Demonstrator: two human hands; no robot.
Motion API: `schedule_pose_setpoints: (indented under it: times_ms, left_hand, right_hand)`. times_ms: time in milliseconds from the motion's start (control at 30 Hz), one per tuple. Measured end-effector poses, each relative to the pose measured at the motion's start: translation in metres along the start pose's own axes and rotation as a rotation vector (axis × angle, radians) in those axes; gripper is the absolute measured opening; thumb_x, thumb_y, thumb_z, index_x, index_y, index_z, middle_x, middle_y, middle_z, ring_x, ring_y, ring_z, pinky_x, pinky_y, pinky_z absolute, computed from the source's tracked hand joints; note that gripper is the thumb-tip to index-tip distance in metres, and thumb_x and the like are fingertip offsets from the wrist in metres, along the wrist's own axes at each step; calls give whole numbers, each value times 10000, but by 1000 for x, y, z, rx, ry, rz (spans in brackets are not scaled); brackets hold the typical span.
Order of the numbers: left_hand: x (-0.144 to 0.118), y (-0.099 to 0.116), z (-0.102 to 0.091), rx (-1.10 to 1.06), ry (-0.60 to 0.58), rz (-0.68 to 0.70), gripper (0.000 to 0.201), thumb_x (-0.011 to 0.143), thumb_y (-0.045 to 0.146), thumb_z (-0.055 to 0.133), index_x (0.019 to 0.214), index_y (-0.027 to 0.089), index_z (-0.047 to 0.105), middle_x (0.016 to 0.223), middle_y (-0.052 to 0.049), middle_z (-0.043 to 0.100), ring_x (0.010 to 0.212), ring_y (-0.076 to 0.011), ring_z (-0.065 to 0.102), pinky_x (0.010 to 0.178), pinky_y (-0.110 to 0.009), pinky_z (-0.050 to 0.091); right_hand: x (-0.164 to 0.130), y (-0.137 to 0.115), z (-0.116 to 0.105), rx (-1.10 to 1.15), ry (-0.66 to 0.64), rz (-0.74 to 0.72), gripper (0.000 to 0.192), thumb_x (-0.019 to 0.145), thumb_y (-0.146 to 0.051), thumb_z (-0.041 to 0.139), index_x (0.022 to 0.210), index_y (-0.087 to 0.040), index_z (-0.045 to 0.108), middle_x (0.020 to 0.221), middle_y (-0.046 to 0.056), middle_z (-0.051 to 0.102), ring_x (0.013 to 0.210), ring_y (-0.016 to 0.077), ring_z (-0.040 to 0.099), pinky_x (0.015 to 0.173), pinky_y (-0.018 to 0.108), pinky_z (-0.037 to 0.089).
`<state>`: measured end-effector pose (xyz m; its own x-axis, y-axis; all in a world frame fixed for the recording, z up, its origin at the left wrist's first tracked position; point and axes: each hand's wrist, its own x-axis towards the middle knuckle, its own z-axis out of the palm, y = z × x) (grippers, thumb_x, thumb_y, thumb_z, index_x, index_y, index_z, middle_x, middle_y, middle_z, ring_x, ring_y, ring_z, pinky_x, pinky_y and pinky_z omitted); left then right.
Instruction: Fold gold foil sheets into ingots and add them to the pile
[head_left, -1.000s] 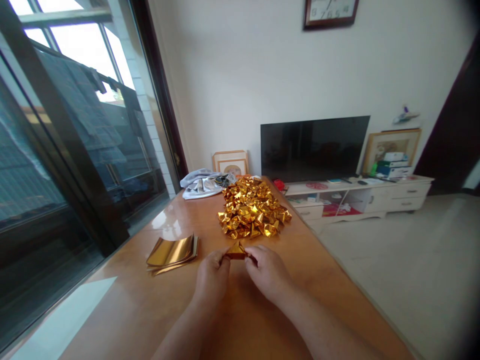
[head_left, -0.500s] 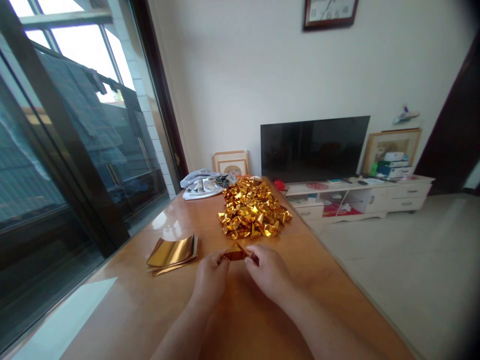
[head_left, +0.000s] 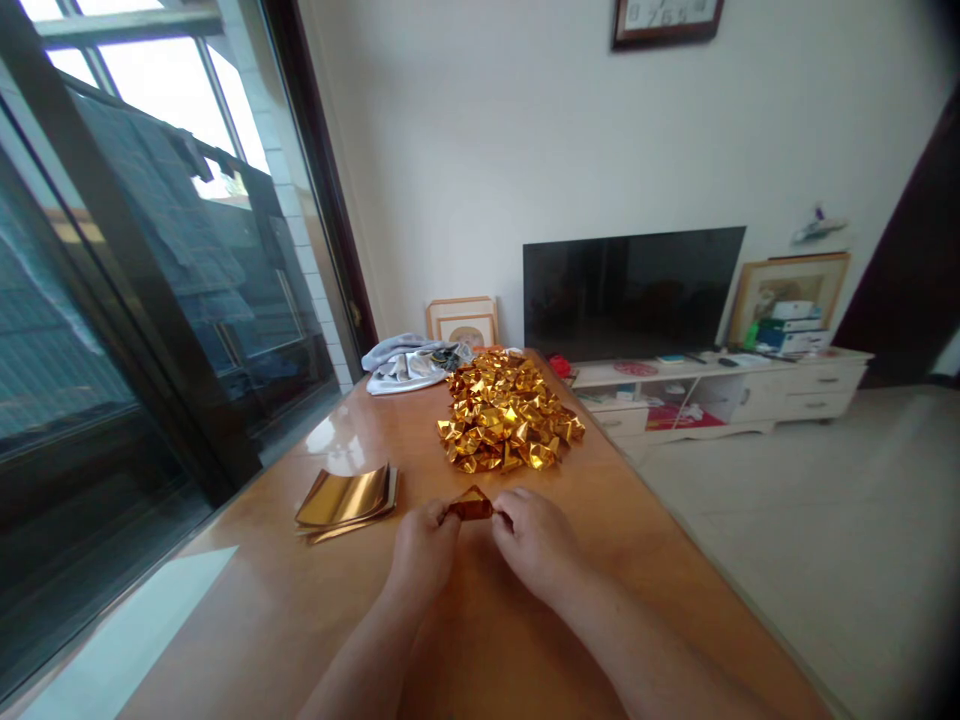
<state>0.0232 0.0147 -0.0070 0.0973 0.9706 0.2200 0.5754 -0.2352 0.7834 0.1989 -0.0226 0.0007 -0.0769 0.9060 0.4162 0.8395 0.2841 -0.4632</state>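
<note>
the folded piece (head_left: 471, 505) pinched between the left hand (head_left: 424, 545) and right hand (head_left: 534, 540) is shiny gold foil paper, creased and mirror-like. same stuff in the crinkly pile (head_left: 506, 425) and the smooth flat sheets (head_left: 346, 497). the table (head_left: 480, 640) looks like glossy varnished wood. the cloth (head_left: 405, 362) is soft and matt, the tv (head_left: 632, 292) screen dark and glassy.

Glossy wooden surface (head_left: 525, 620)
Bears gold foil heap (head_left: 508, 422), flat gold sheets (head_left: 349, 497) at left, grey cloth (head_left: 409, 362) at far end.
</note>
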Motion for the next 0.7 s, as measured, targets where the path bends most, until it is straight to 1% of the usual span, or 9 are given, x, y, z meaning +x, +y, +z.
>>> schedule_pose_setpoints:
  times_ms: [133,300,367,467,533,600,700]
  left_hand:
    - [0,-2,2,17,-21,26,252,772,217,511,790,146,752,730,-34,722,709,-202,639,603,-236,404]
    - [0,-3,6,-69,-70,61,286,786,214,506,870,163,775,826,-49,764,809,-245,677,716,-285,476]
    - [0,-2,7,-133,-81,77,285,769,198,527,903,177,778,876,-52,772,854,-255,682,764,-304,489]
    - [2,-3,9,-276,-37,51,326,717,175,592,1002,173,750,916,-62,770,905,-261,681,788,-307,500]
    - [3,-6,11,-371,11,-18,390,698,179,630,1080,160,704,874,-59,759,860,-244,685,745,-295,505]
    - [3,-10,13,-436,42,-89,413,703,204,653,1113,150,650,807,-44,736,769,-211,680,684,-277,500]
    - [4,-12,15,-470,43,-136,343,729,254,661,1051,143,612,762,-35,707,700,-177,659,632,-252,476]
  right_hand:
    - [0,-1,0,-82,-30,5,122,872,-183,527,774,-199,598,827,29,632,773,160,544,641,291,270]
    - [0,-1,3,-129,-32,24,118,878,-215,534,786,-206,607,836,32,652,758,164,536,622,305,233]
    - [0,1,3,-114,-32,64,118,873,-231,544,773,-207,601,802,24,651,711,154,522,602,304,214]
    - [2,6,3,-47,-23,155,128,861,-255,560,746,-207,590,738,11,640,652,137,500,574,298,194]
    - [3,10,3,3,-12,203,150,850,-267,567,714,-205,580,702,5,630,633,131,495,562,291,188]
    - [4,12,4,47,-2,227,170,842,-278,571,690,-203,576,679,3,623,618,127,494,555,284,189]
    - [5,15,5,113,0,243,170,833,-279,568,681,-205,585,646,-3,616,594,125,488,549,273,202]
